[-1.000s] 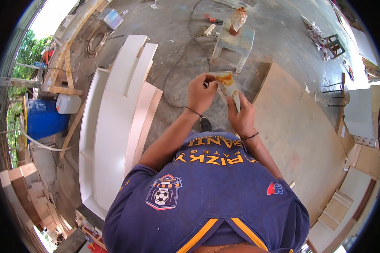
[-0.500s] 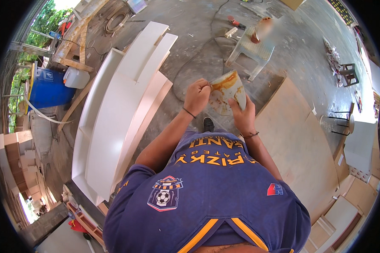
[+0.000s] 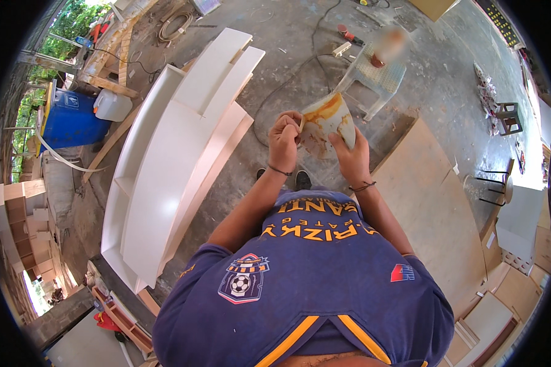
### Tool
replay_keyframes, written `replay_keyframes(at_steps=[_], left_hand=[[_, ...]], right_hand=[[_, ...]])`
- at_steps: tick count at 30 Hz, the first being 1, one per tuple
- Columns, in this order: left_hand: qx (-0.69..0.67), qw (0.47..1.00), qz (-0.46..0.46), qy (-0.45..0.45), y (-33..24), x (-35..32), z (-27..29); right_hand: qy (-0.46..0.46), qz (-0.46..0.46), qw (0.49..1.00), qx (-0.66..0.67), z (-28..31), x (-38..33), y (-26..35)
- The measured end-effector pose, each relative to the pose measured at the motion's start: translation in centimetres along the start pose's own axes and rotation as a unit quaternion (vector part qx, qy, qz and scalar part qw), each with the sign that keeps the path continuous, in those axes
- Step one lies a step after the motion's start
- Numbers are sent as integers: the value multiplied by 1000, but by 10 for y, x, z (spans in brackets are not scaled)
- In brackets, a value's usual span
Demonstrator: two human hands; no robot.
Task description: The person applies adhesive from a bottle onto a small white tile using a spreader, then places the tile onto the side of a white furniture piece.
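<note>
Head view, rim black and bowed. The sheet (image 3: 327, 117) is pale, smeared orange-brown, held up in front of the person between both hands, above the floor. Its lower edge is hard to make out against the grey concrete. Left hand (image 3: 283, 140): fingers curled together, pinching the sheet's left edge; anything else inside that fist is hidden. Right hand (image 3: 352, 160): thumb on the smeared face, pinching the right edge; the fingers behind are hidden. On the stool (image 3: 382, 76), a brown cup (image 3: 377, 60) and a blurred patch above it, unreadable. Cabinet (image 3: 159, 165) and board (image 3: 431, 202) flank the person.

Against one second ago: the sheet shows a broader face; then it looked narrow and folded. Stool now farther right in view, its load blurred where it was clear. Two shoes (image 3: 302, 179) show, one then.

Sheet's smeared face is turned up to the wearer; top corner points away, toward the stool. Right edge runs away from the body, leaning left. Long axis: cannot tell.
</note>
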State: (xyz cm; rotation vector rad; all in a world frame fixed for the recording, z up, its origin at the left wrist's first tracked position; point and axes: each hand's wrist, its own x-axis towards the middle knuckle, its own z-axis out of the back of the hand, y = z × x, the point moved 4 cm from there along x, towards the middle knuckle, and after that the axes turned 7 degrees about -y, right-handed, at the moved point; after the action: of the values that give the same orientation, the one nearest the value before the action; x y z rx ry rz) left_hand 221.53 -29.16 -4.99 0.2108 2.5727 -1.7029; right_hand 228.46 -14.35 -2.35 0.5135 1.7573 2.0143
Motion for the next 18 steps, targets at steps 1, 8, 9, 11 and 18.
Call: replay_keyframes(at_steps=[1,8,9,11,18], left_hand=[[-49,998,44,-24,0,0,0],[-108,986,120,-35,8,8,-1],[-123,982,139,-36,10,7,-2],[-161,965,199,-53,15,6,-1],[-229,901,366,-39,18,6,9]], right_hand=[[4,-20,1000,20,-1,2,0],[17,-8,1000,17,-9,8,-5],[15,12,1000,-4,-11,4,-4],[36,52,996,-66,-13,1,-3],[51,167,972,-158,-18,-6,5]])
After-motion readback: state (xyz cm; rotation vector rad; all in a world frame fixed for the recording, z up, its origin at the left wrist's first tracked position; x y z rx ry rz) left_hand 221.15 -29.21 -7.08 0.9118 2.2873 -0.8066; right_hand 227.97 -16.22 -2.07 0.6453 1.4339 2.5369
